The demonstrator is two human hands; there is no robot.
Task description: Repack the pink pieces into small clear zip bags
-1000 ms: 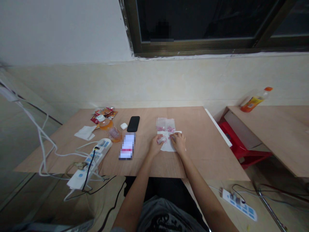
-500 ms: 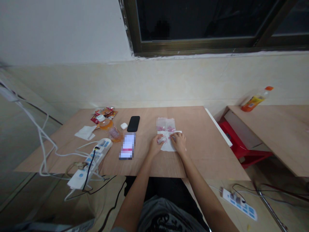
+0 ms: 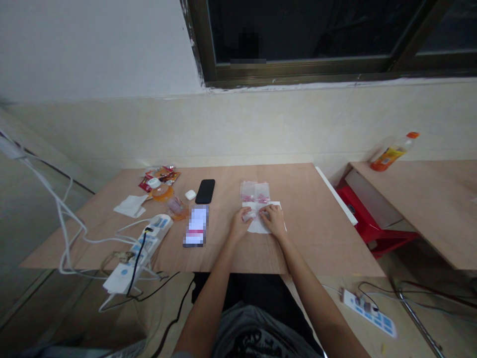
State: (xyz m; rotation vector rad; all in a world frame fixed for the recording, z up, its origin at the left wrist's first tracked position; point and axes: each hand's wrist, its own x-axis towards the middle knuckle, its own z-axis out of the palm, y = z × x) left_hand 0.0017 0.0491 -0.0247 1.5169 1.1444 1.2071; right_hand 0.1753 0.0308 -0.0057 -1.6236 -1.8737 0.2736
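A sheet of white paper (image 3: pixel 260 227) lies on the wooden table, under both hands. My left hand (image 3: pixel 239 223) is at the paper's left side, its fingers closed on a small clear plastic bag (image 3: pixel 246 217). Over the right part of the paper, my right hand (image 3: pixel 274 219) has its fingers bent down and drawn together close to the bag. Whatever is between those fingertips is too small to name. Just beyond the paper, two clear bags lie side by side: a left bag (image 3: pixel 247 190) and a right bag (image 3: pixel 262 191), both with small pink-red bits at their near ends.
Left of the hands lie a lit phone (image 3: pixel 196 226), a black phone (image 3: pixel 205 191), a white case (image 3: pixel 190 195) and an orange drink bottle (image 3: pixel 169 199). Farther left are snack wrappers (image 3: pixel 164 175), a tissue (image 3: pixel 130 205) and a power strip (image 3: pixel 137 256) with cables. A second table (image 3: pixel 428 199) stands right.
My right hand has shifted slightly left, toward the bag in my left hand. My left hand stays nearly in place. The whole view has moved a little.
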